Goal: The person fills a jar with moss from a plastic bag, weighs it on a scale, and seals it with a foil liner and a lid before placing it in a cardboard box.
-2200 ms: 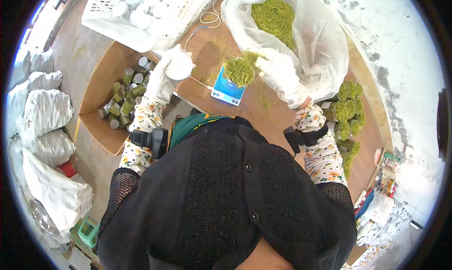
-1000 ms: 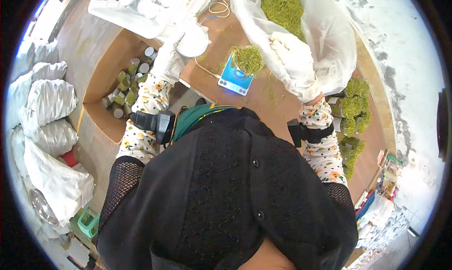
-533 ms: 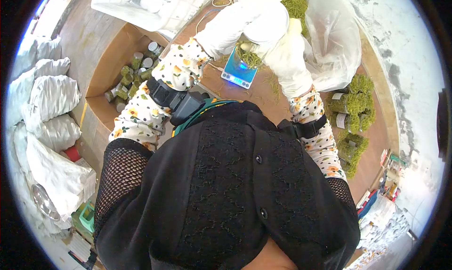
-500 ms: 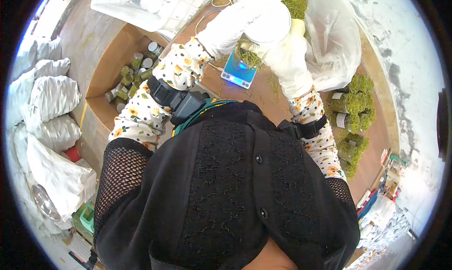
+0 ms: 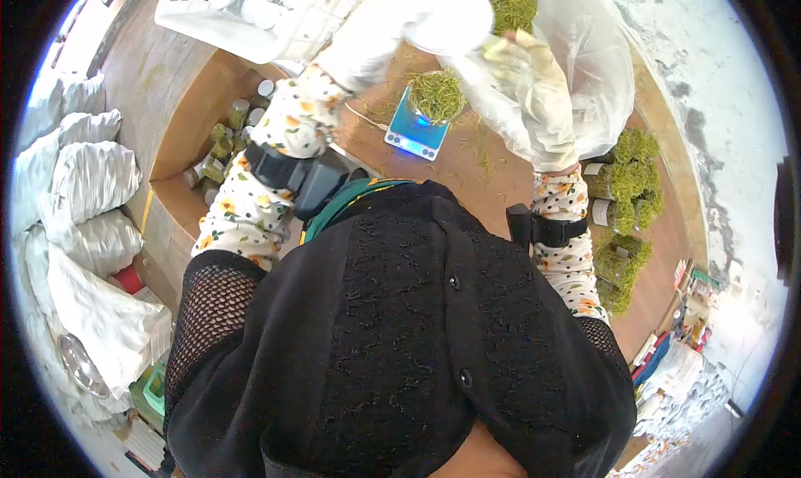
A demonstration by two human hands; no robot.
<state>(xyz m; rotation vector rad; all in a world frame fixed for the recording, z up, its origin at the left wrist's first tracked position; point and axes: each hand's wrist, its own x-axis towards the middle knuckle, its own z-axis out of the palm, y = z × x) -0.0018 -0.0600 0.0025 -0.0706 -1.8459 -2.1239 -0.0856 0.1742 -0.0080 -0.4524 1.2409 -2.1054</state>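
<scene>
My left hand (image 5: 410,7), in a white glove, is closed on the rim of a white round dish-like piece (image 5: 457,19). Below it, a clear jar with a heap of stringy green moss (image 5: 436,94) stands on a small blue digital scale (image 5: 415,134) with a lit display. My right hand (image 5: 538,94), also gloved, is smeared by motion. Its fingers are loosely apart and hold nothing that shows. It is beside a large clear plastic bag (image 5: 596,77), close to the green moss (image 5: 509,7) at the bag's mouth.
Several moss-filled jars (image 5: 622,182) lie on the right of the brown table (image 5: 492,196). On the left is a cardboard box (image 5: 179,136) of jars, with a white basket (image 5: 292,36) of white lids behind it. Loose moss strands lie around the scale.
The white dish-like piece has moved up and left in my left hand, uncovering the moss-topped jar. My right hand has come away from the piece toward the right.
</scene>
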